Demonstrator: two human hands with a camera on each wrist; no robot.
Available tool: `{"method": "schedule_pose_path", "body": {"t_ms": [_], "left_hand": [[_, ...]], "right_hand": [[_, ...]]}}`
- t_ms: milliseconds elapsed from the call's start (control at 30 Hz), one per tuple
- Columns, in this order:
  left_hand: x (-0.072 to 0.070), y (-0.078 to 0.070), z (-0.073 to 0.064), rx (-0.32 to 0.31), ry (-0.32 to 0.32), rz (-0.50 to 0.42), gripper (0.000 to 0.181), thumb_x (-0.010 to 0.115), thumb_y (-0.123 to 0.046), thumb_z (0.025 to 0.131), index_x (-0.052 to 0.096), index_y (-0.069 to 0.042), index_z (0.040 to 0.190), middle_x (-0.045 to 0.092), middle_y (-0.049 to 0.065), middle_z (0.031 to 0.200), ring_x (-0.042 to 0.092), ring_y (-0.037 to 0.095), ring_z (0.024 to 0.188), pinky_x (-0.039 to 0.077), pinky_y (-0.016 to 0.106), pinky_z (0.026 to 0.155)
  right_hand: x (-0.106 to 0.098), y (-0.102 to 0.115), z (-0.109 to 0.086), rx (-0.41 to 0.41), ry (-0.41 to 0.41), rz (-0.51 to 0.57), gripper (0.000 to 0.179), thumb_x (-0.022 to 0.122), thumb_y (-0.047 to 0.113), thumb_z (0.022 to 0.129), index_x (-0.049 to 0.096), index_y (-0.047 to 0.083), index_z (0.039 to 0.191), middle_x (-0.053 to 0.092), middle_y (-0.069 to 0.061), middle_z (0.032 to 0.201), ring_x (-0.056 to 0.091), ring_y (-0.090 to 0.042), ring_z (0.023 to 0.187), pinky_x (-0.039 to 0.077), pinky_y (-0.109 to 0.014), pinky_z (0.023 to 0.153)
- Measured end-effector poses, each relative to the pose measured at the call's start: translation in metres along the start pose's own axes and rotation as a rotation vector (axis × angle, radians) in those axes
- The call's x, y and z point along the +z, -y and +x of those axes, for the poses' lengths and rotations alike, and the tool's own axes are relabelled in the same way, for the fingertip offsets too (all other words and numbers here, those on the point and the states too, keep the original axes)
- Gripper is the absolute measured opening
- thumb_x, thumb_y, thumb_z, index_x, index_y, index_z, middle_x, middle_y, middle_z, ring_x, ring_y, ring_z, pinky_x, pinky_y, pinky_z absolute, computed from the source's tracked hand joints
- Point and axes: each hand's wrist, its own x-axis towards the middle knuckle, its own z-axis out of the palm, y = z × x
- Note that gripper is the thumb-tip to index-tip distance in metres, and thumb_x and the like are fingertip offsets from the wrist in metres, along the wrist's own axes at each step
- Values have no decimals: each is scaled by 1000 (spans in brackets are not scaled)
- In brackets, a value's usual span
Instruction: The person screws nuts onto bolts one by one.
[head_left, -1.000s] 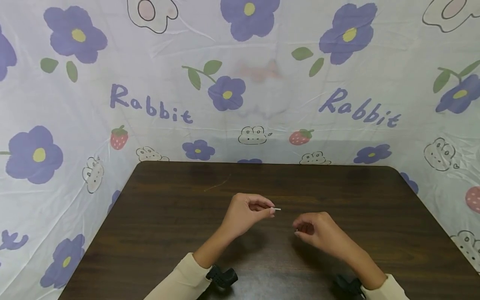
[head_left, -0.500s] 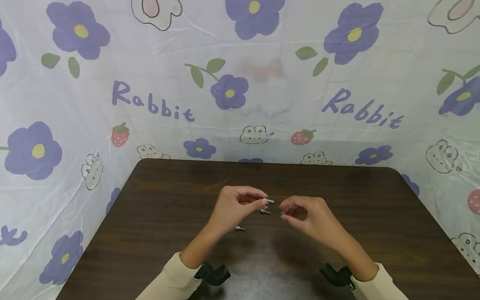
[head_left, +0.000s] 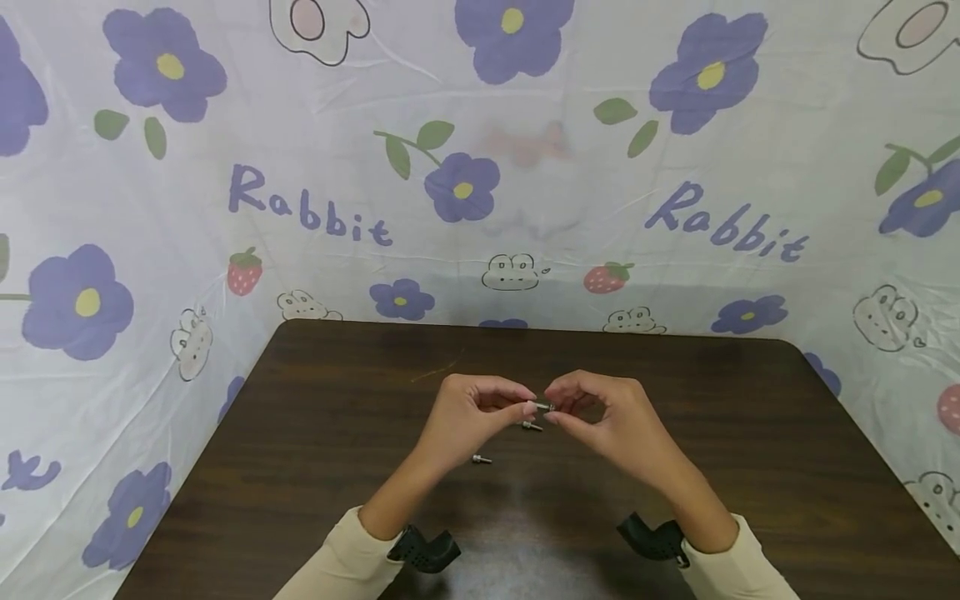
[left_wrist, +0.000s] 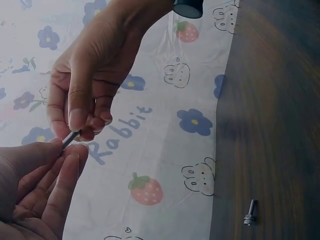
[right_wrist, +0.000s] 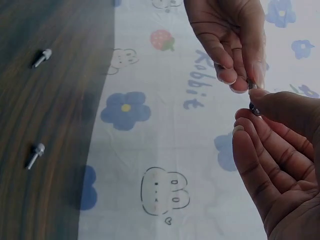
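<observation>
Above the middle of the table, my left hand [head_left: 472, 417] pinches a thin silver bolt [left_wrist: 71, 138] by thumb and fingertips, its shank pointing right. My right hand [head_left: 615, 417] faces it, pinching a small dark metal nut [right_wrist: 255, 110] at the bolt's free end; the fingertips partly hide it. Both hands' fingertips almost meet in the head view. Below them on the table lie two more bolts, one [head_left: 532, 426] just under the left fingertips and another [head_left: 482, 459] nearer the front, each with a thicker head end.
The dark wood-grain table [head_left: 337, 467] reaches back to a white cloth [head_left: 315, 108] printed with purple flowers, strawberries and rabbits. A thin light strand [head_left: 438, 371] lies toward the table's back. Black camera mounts [head_left: 426, 550] sit on both wrists.
My right hand has moved left and up, bringing the nut to the bolt's end. The left hand shifted slightly left, then stayed there. The two loose bolts came into sight on the table.
</observation>
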Motion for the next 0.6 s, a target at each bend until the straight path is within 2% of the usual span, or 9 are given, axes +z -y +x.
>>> {"method": "schedule_pose_path", "body": {"t_ms": [133, 267, 433, 600], "left_hand": [[-1, 0, 0, 14, -19, -12, 10, 80, -13, 89, 80, -7, 98, 78, 5, 87, 76, 27, 76, 63, 39, 67], [-2, -1, 0, 43, -51, -54, 13, 78, -11, 90, 79, -3, 99, 78, 8, 88, 75, 36, 79, 63, 37, 68], [-4, -6, 1, 78, -103, -94, 14, 77, -9, 91, 78, 1, 100, 77, 11, 89, 76, 27, 79, 63, 47, 70], [-5, -9, 2, 92, -126, -145, 14, 76, -6, 91, 76, 5, 101, 77, 15, 91, 77, 24, 79, 63, 45, 72]], "right_hand": [[3, 3, 2, -13, -30, 4, 22, 83, 3, 84, 75, 14, 101, 75, 5, 94, 69, -8, 76, 61, -28, 68], [6, 6, 4, -16, -104, 44, 20, 83, 3, 83, 77, 12, 99, 76, 2, 94, 72, -11, 78, 62, -27, 69], [11, 8, 8, -50, -189, 129, 22, 83, -2, 81, 79, 9, 100, 76, -2, 95, 73, -17, 85, 61, -26, 73], [15, 10, 12, -70, -235, 147, 25, 82, -5, 80, 80, 7, 102, 76, -2, 97, 72, -17, 88, 61, -27, 73]]}}
